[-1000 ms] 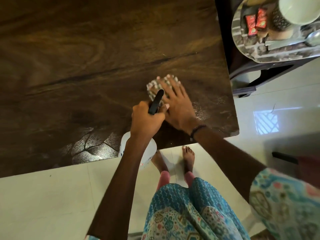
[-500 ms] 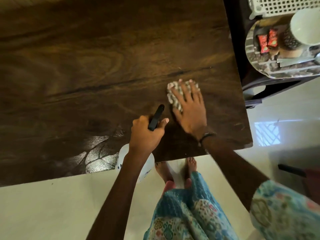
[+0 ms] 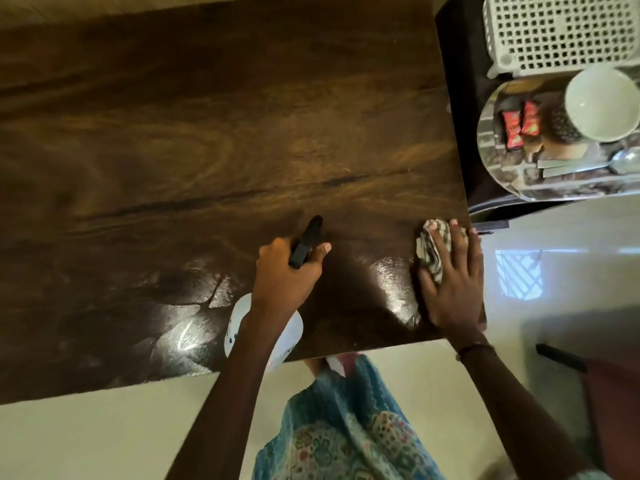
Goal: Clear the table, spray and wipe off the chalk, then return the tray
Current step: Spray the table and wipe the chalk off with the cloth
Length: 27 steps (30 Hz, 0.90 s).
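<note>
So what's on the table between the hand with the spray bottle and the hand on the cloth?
Nothing stands there. In the head view, only bare wood with a wet, shiny patch lies between the left hand and the right hand pressing the cloth.

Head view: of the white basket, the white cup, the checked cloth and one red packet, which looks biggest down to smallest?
1. white basket
2. white cup
3. checked cloth, partly hidden under the right hand, so unsure against the cup
4. red packet

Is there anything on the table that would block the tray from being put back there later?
Only the person's own things. The left hand holds the spray bottle at the near edge, and the right hand presses the cloth by the right edge. The tray sits off to the right, beside the table.
</note>
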### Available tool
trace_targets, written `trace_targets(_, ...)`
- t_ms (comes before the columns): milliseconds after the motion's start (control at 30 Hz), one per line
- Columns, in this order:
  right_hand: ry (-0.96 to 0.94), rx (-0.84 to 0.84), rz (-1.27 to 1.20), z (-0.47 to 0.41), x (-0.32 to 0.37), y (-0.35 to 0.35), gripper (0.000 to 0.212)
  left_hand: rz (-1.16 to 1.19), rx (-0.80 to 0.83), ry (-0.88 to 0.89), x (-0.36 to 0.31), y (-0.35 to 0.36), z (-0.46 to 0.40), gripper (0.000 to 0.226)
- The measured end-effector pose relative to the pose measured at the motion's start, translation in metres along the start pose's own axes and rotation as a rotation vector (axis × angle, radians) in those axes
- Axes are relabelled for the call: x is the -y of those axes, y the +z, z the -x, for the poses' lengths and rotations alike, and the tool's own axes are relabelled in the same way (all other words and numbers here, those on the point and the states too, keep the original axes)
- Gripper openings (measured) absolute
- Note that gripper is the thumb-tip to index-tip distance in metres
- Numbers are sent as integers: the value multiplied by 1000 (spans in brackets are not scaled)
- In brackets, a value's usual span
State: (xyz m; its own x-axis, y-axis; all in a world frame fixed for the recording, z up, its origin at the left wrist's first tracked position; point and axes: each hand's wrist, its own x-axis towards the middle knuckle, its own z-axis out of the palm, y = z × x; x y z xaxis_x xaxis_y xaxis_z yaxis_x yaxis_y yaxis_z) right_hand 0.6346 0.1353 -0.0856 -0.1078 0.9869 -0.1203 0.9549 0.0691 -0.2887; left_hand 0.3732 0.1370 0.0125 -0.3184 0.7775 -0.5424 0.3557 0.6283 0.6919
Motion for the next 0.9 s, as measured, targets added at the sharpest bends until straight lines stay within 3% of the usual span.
trace_targets(433,17,-87,41,-229,70,5,64,80,-88,-65,-64,-22,-76,30)
trace_targets(567,19,-98,50,-289,88,4,63,90,-109,-2,-74,-44,-104,29)
trace_targets(767,135,-74,61,-341,145,14,62,125,-110,44,-78,-76,-139,29)
trace_targets(900,13,-28,109,-342,213,34,63,132,-108,43,-66,-104,-148,29)
